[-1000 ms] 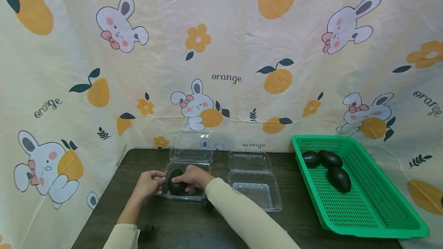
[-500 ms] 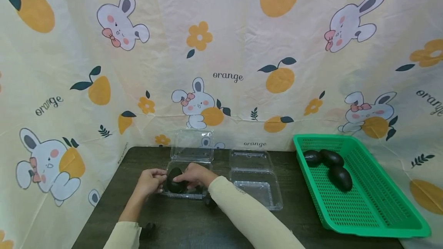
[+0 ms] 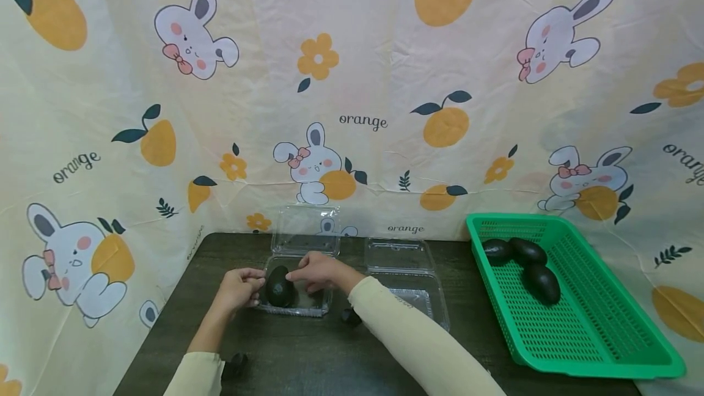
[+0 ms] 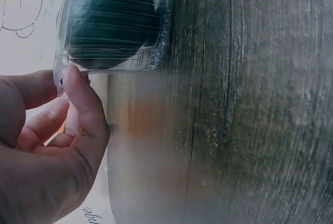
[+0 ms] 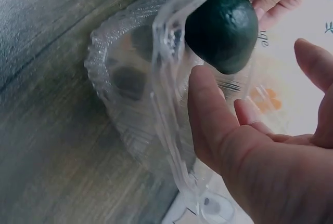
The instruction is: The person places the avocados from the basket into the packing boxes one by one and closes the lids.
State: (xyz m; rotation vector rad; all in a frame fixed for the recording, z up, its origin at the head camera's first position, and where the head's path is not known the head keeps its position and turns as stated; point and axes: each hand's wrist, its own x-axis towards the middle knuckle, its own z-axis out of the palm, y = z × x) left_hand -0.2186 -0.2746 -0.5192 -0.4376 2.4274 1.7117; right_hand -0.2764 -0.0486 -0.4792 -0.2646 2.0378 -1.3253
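A dark green avocado (image 3: 279,289) lies in the left side of a clear plastic clamshell box (image 3: 294,311), whose lid (image 3: 305,232) stands open behind it. My left hand (image 3: 239,289) pinches the box's left rim between thumb and index finger, seen closely in the left wrist view, where the avocado (image 4: 112,21) shows through the plastic wall. Over the right part of the box is my right hand (image 3: 324,271). In the right wrist view this hand (image 5: 260,151) has its thumb and fingers spread apart, just beside the avocado (image 5: 226,31) and gripping nothing.
A second clear clamshell (image 3: 409,298) stands open to the right, partly behind the right sleeve. Further right, a green plastic basket (image 3: 605,347) holds three avocados (image 3: 541,284). Everything stands on a dark wood table (image 3: 308,353) before a printed cloth (image 3: 379,72).
My right hand has let go of the avocado and drawn back to the right, its fingers spreading. The left hand keeps its pinch on the box rim.
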